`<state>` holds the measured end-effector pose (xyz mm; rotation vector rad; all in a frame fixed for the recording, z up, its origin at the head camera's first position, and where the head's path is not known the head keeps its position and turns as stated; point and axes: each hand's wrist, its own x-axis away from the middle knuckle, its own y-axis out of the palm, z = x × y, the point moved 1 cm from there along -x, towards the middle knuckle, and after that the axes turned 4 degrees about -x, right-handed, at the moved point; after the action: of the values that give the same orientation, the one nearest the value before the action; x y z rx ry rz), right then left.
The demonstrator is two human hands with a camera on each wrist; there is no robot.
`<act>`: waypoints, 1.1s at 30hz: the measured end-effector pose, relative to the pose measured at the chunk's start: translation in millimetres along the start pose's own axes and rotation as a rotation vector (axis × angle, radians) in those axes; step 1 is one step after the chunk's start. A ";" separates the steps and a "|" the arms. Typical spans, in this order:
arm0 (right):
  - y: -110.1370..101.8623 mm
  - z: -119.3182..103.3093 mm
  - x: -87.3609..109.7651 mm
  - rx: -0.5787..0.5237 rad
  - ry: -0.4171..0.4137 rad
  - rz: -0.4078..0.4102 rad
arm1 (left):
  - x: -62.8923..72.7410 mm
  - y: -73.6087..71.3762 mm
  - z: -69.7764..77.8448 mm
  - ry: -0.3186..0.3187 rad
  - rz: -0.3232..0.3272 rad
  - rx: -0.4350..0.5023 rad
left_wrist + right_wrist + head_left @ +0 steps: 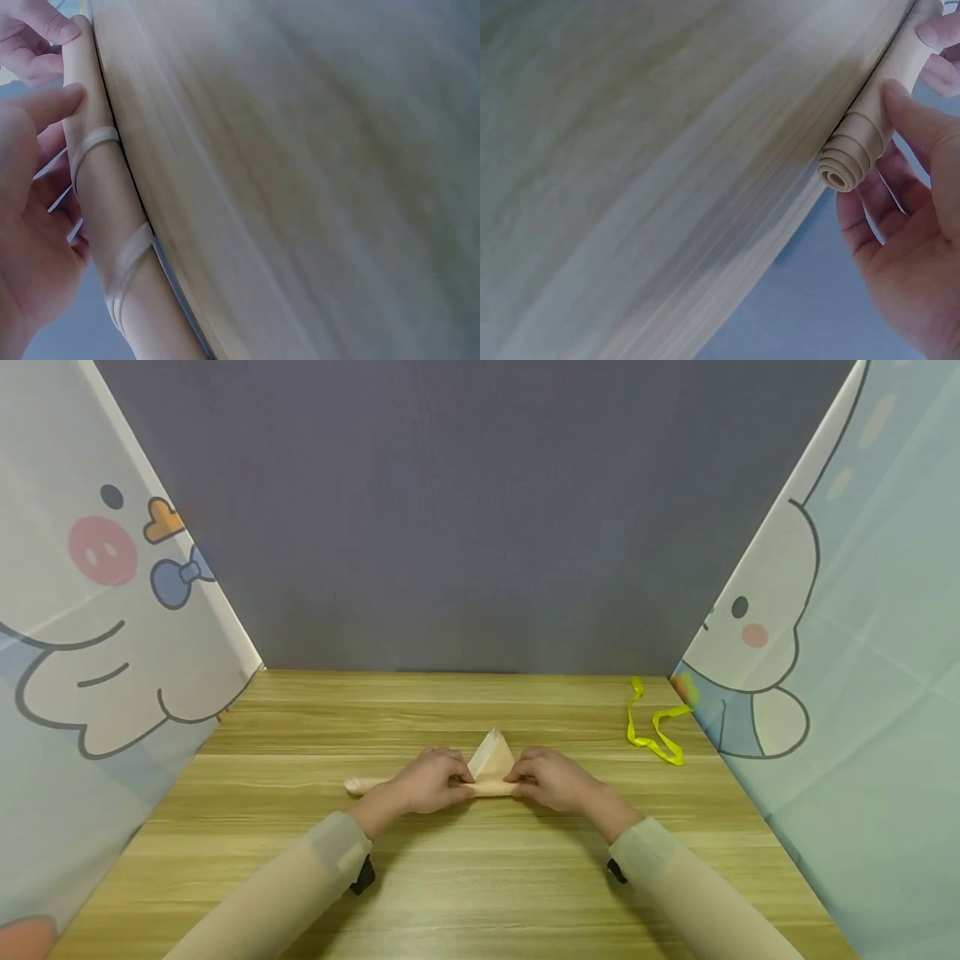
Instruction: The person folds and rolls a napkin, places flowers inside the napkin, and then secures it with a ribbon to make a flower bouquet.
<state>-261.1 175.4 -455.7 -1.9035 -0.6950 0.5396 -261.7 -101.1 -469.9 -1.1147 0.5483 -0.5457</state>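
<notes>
A thin beige sheet lies rolled into a slim tube (pixel 492 788) on the table, with a triangular flap (pixel 495 756) of it sticking up behind, between the hands. My left hand (pixel 433 781) pinches the tube left of its middle, thumb in front and fingers behind; the tube's left end pokes out past that wrist. On the other side, my right hand (pixel 553 779) grips it near its right end. The right wrist view shows the layered spiral end (pixel 838 177) beside the fingers. Narrow raised edges (pixel 135 247) cross the tube in the left wrist view.
A yellow ribbon (pixel 663 752) lies in loose bends at the table's back right. The wood-grain table (pixel 480 877) meets a dark grey back panel (pixel 480 527). Cartoon-printed cloth walls (pixel 97 693) stand on both sides.
</notes>
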 end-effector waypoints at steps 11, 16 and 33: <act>4.2 -0.6 -2.1 0.033 0.026 0.018 | 0.6 0.6 -1.1 -0.028 -0.015 0.110; 5.8 0.9 -2.9 0.036 -0.013 0.062 | -1.0 1.1 -1.1 0.001 0.002 0.081; 1.4 -0.9 2.3 0.073 -0.004 0.039 | 0.9 0.6 0.4 0.009 -0.009 -0.025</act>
<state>-258.5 176.0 -456.8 -1.8507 -0.6341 0.5863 -260.7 -101.1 -470.4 -1.1396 0.5595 -0.5534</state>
